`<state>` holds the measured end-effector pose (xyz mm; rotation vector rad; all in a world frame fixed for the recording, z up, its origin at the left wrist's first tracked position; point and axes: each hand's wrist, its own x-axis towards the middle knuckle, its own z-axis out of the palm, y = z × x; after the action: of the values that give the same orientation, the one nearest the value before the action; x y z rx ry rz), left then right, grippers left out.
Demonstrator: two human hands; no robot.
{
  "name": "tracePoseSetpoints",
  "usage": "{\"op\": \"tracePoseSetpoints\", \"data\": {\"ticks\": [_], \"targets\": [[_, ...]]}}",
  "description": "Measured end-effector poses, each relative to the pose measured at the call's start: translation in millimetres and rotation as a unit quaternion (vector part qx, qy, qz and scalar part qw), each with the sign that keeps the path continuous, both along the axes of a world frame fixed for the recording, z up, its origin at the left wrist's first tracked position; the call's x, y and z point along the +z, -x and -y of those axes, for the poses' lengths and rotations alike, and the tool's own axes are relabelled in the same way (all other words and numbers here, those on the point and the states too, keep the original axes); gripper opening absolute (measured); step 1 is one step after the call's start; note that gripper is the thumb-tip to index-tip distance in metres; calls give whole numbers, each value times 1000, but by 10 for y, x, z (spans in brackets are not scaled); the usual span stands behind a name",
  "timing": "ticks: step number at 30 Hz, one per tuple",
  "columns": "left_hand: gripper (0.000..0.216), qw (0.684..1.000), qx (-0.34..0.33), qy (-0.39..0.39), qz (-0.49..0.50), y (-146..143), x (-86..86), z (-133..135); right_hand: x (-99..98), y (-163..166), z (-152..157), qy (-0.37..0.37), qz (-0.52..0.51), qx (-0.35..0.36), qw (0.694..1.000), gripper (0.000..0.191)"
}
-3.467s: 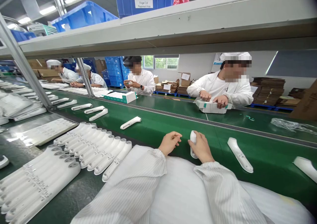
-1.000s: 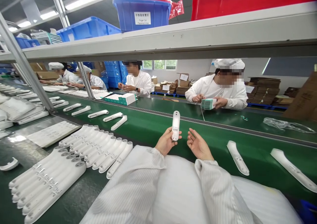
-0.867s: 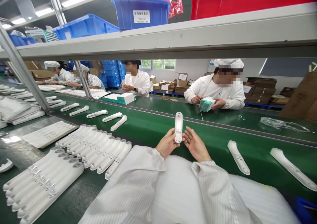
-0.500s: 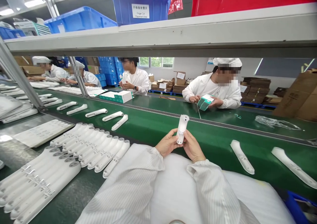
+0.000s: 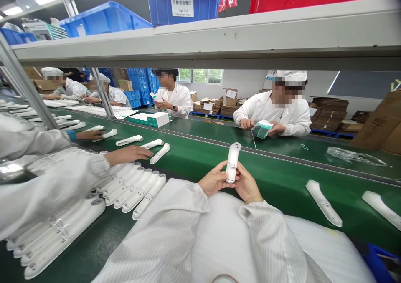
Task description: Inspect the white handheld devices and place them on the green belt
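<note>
Between both hands I hold a white plastic handle-shaped housing (image 5: 232,162) upright, its rounded, bent end at the top and its slotted side facing me. My left hand (image 5: 216,179) grips the lower part from the left. My right hand (image 5: 248,183) closes on the same end from the right, with some fingers hidden behind the housing. Beneath my hands runs the green conveyor belt (image 5: 275,178), where a similar housing (image 5: 323,203) lies to the right. More loose housings, one of them a curved housing (image 5: 159,153), lie on the belt to the left.
From the left, a co-worker's hand (image 5: 130,154) reaches over rows of white housings (image 5: 149,196). Across the belt, a person in white (image 5: 275,112) holds a green-and-white box (image 5: 262,128). A white shelf (image 5: 219,41) with blue bins spans overhead. A blue bin (image 5: 380,258) stands at lower right.
A co-worker's two arms have come in from the left, over the housings. Loose housings on the belt have shifted right. The housing in my hands now shows more of its slotted side.
</note>
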<state>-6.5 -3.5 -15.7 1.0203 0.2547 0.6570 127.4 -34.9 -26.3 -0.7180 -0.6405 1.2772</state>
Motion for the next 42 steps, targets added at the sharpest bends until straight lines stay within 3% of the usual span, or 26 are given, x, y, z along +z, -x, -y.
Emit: {"op": "tracePoseSetpoints", "data": {"ticks": [10, 13, 16, 18, 22, 26, 33, 36, 39, 41, 42], "targets": [[74, 996, 46, -58, -51, -67, -53, 29, -61, -27, -48, 31, -2, -30, 999, 29], [84, 982, 112, -122, -85, -131, -120, 17, -65, -10, -56, 27, 2, -58, 998, 27], [85, 959, 200, -170, -110, -184, -171, -12, -27, -2, -41, 38, -28, -35, 998, 23], [70, 948, 247, -152, -134, -191, -169, -39, 19, -3, -16, 52, -56, -7, 997, 22], [39, 930, 314, -31, -186, -136, -109, -100, 103, -3, 43, 62, -103, 13, 993, 20], [33, 930, 316, 68, -176, -77, -68, -131, 127, 2, 69, 63, -105, 25, 992, 22], [34, 935, 303, 81, -166, -68, -65, -113, 130, 5, 72, 65, -110, 32, 991, 24], [37, 937, 300, 82, -160, -69, -69, -109, 98, 8, 52, 71, -73, 10, 995, 27], [34, 937, 294, 67, -176, -76, -72, -105, 29, -6, 8, 80, 51, -49, 994, 34], [28, 937, 287, 51, -194, -83, -74, -99, -21, -35, -25, 96, 207, -110, 967, 41], [26, 936, 285, 42, -202, -86, -74, -96, -42, -56, -38, 112, 294, -138, 939, 45]]}}
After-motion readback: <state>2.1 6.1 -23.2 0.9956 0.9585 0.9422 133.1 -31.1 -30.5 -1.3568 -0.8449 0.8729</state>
